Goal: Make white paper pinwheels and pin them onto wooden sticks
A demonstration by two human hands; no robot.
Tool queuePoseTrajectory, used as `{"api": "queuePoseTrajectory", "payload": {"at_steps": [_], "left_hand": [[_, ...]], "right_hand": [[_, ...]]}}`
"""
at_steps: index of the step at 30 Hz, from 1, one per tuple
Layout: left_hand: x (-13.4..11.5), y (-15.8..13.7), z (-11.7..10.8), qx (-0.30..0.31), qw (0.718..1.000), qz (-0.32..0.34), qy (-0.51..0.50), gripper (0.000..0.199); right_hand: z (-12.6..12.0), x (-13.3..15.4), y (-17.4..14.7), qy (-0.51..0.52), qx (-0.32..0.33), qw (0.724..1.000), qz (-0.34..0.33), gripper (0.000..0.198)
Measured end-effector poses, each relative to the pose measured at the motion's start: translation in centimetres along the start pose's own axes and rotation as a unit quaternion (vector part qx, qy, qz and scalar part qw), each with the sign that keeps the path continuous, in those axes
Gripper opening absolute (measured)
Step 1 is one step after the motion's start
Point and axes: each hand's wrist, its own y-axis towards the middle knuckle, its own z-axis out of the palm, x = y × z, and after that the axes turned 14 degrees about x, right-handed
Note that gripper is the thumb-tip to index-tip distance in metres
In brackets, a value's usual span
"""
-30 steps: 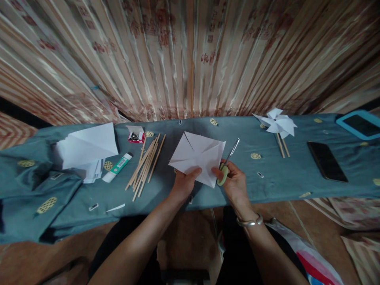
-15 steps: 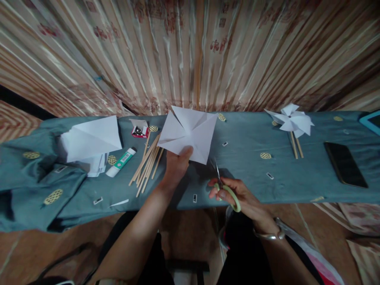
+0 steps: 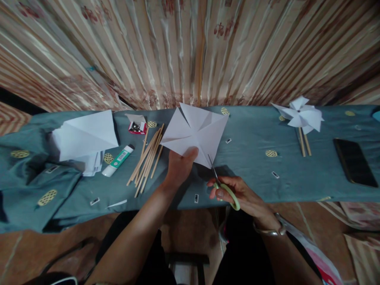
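Pinched in my left hand (image 3: 181, 164) is a square sheet of white paper (image 3: 204, 132), thumb on top, held above the cloth. Slits run in from some of its corners toward the middle. My right hand (image 3: 233, 192) has its fingers through the light green handles of a pair of scissors (image 3: 215, 171). The blades point up at the paper's near corner and overlap it; I cannot tell how far any cut goes there. Left of the paper lies a loose bundle of wooden sticks (image 3: 147, 164).
A paper pinwheel (image 3: 303, 114) on two sticks and a dark phone (image 3: 355, 162) lie at right. To the left are stacked paper sheets (image 3: 89, 136), a glue stick (image 3: 118, 160), and a small open box (image 3: 138, 126) of shiny metal pieces. A teal cloth (image 3: 249, 174) covers the table before a curtain (image 3: 166, 59).
The scissor blades have come up to the paper's near corner, where they were apart from it before. The paper has shifted slightly right and turned a little. My view has moved slightly.
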Motion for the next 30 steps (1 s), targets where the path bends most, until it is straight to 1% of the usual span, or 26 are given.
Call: {"api": "queuePoseTrajectory", "payload": {"at_steps": [3, 5, 11, 19, 22, 27, 30], "left_hand": [[0.2, -0.1, 0.1, -0.004, 1.000, -0.005, 0.003, 0.018], [0.2, -0.1, 0.1, -0.008, 1.000, -0.010, 0.001, 0.017], [-0.2, -0.2, 0.1, -0.026, 1.000, -0.008, -0.009, 0.034], [0.1, -0.8, 0.5, -0.014, 1.000, 0.007, -0.003, 0.036], [0.2, -1.1, 0.5, -0.016, 1.000, 0.009, 0.003, 0.032], [0.3, -1.4, 0.5, -0.012, 1.000, 0.011, 0.007, 0.016], [0.4, -1.2, 0.5, -0.009, 1.000, 0.017, 0.014, 0.013]], "right_hand": [[0.1, 0.2, 0.1, -0.003, 0.003, 1.000, -0.002, 0.045], [0.1, 0.1, 0.0, -0.004, 0.000, 1.000, -0.003, 0.044], [0.2, -0.3, -0.3, 0.002, -0.001, 1.000, 0.001, 0.045], [0.8, -0.6, -0.5, 0.048, -0.009, 0.999, 0.015, 0.047], [0.8, -0.6, -0.6, 0.045, -0.007, 0.999, 0.017, 0.047], [0.9, -0.3, -0.8, 0.044, 0.000, 0.999, 0.025, 0.048], [0.8, -0.1, -0.8, 0.035, -0.001, 0.999, 0.028, 0.049]]}}
